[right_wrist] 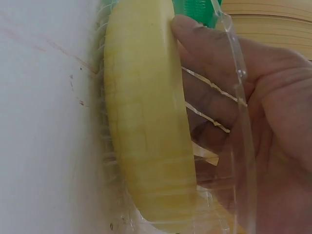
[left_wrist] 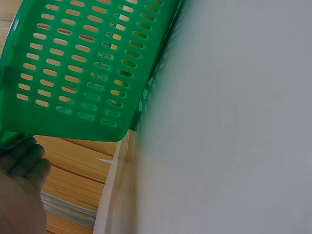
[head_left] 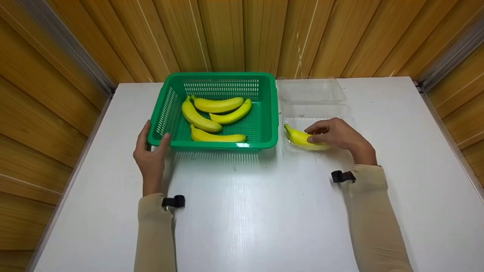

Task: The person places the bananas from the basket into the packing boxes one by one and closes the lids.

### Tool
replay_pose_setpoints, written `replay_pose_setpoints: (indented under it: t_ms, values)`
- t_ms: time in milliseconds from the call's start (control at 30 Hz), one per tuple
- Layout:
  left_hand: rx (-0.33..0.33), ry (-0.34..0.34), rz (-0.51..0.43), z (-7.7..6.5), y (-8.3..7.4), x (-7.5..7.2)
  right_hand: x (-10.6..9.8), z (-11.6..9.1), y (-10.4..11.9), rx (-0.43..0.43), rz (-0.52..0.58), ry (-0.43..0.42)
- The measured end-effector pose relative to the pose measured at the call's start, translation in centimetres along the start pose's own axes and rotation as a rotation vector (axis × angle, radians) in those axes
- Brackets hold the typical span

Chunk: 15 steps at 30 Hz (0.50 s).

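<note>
My left hand (head_left: 149,160) holds the near left corner of a green plastic basket (head_left: 211,145), thumb at the front rim and fingers along the left side. In the left wrist view, fingertips (left_wrist: 30,158) reach just under the basket's rim. Several yellow bananas (head_left: 217,104) lie inside that basket. To its right, my right hand (head_left: 340,136) pinches another banana (head_left: 297,136) between thumb and fingers, low in a clear plastic clamshell box (head_left: 293,150). The right wrist view shows this banana (right_wrist: 146,117) behind the box's transparent wall, with the thumb (right_wrist: 187,27) against its upper side.
The box's clear lid (head_left: 312,92) lies folded back toward the wall. Wood-patterned panels (head_left: 223,37) stand behind and at both sides of the white table (head_left: 242,211). The basket and box sit side by side near its far edge.
</note>
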State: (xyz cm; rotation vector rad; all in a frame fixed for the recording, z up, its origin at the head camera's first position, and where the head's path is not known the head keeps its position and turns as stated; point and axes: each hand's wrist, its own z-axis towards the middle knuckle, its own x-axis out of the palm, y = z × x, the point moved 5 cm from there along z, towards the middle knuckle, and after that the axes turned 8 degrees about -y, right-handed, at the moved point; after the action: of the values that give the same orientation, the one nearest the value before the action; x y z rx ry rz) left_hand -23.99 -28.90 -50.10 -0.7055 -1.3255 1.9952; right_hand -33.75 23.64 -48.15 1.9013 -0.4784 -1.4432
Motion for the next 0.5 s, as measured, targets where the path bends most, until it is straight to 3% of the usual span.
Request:
replay_pose_setpoints:
  t_ms: [500]
  values:
    - [-0.045, 0.004, -0.022, -0.1, -0.1, 0.0, -0.4, -0.1, 1.3, -0.081, 0.08, -0.066]
